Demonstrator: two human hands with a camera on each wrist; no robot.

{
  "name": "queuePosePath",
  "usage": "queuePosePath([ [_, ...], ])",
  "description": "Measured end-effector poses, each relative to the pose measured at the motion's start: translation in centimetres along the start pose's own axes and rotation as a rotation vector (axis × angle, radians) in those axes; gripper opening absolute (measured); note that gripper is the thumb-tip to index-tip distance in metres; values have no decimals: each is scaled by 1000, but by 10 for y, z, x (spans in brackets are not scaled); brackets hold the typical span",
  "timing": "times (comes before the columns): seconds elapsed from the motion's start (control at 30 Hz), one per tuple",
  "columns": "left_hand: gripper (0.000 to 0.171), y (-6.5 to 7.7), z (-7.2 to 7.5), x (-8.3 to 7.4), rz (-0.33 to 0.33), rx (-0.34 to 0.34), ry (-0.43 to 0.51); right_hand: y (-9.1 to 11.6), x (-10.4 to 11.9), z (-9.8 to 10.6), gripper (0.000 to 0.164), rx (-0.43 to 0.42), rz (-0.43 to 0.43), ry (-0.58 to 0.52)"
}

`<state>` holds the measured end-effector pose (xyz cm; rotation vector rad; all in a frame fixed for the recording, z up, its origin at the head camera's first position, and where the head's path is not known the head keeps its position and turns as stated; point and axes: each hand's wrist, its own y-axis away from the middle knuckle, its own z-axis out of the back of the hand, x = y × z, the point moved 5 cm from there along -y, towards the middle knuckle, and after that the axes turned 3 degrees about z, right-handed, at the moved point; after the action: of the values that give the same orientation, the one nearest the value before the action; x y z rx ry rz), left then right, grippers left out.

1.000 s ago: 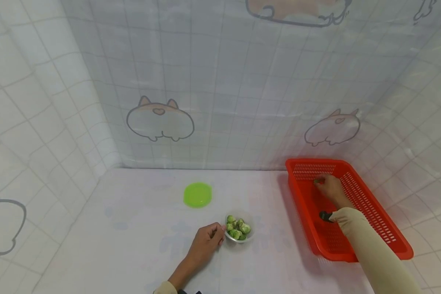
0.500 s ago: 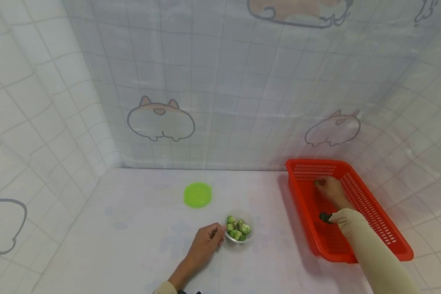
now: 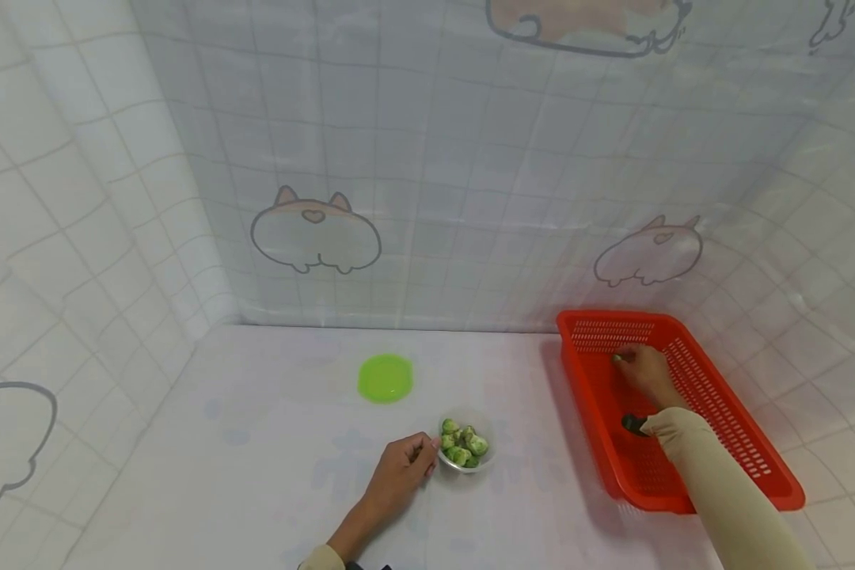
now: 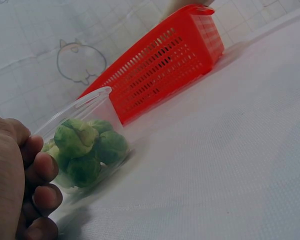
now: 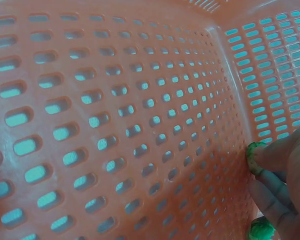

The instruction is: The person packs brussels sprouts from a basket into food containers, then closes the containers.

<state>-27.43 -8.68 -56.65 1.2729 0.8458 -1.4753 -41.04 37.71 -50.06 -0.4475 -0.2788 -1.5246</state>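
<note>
In the head view my left hand (image 3: 399, 471) pinches the near-left rim of a small clear plastic container (image 3: 463, 469). Several Brussels sprouts (image 3: 477, 445) fill it, also visible through its wall in the left wrist view, where my fingers (image 4: 45, 167) curl beside it. On the right, my right hand (image 3: 644, 372) reaches low into a red plastic basket (image 3: 583, 404). A Brussels sprout (image 5: 255, 156) is pinched between its thumb and fingertips, near the far end wall. Below those fingers a second green piece (image 5: 261, 228) shows, partly hidden by the hand.
A bright green round lid (image 3: 385, 378) lies flat on the white-covered table (image 3: 271, 443), behind and left of the container. Patterned sheeting (image 3: 427, 237) walls the back and both sides. The basket's tall slotted sides surround my right hand.
My right hand has drawn slightly toward me inside the basket, and the sprout shows at a different angle in its fingers. The left hand stays at the container's rim.
</note>
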Motion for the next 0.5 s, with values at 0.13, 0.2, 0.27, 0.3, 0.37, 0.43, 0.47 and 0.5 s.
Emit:
queuePosePath([
  [0.13, 41, 0, 0, 1, 4, 0, 3, 0, -2, 0, 25, -4, -5, -2],
  [0.2, 40, -1, 0, 1, 11, -1, -2, 0, -3, 0, 25, -3, -17, -7],
  [0.27, 39, -1, 0, 0, 19, -1, -6, 1, -3, 0, 25, -1, -29, -12],
  [0.3, 39, -1, 0, -1, 21, 0, -6, 1, -4, 0, 24, 0, -36, -14],
  [0.37, 38, 1, 1, -6, 23, 1, 0, 0, -4, 0, 24, 0, -45, -18],
  [0.43, 37, 3, 2, -13, 22, 2, 13, 0, -3, 0, 24, 1, -45, -16],
  [0.47, 37, 4, 3, -16, 22, 2, 18, 0, -3, 0, 24, 1, -48, -16],
  [0.5, 37, 5, 3, -18, 24, 1, 22, 0, -3, 0, 24, 0, -47, -15],
])
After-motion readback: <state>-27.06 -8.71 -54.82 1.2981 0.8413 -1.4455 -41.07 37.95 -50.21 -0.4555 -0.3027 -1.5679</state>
